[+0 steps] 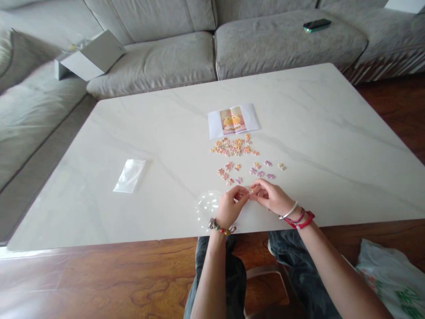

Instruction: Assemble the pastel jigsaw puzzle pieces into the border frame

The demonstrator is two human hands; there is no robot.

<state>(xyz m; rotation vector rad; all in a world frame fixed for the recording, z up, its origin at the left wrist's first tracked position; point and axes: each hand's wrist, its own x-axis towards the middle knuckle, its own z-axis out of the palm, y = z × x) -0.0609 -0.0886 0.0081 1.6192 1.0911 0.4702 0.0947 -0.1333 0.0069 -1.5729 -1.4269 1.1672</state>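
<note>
While my left hand [231, 206] and right hand [271, 197] together pinch a small puzzle piece [251, 191] over the near side of the counter [172, 133], just short of the loose pieces [260, 173], a slack grip could drop it among those lookalikes.

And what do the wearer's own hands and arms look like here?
Bare, with no gloves or sleeves showing. By the left hand, a multicoloured beaded bracelet; by the right hand, a whitish bangle and red bands.
</note>
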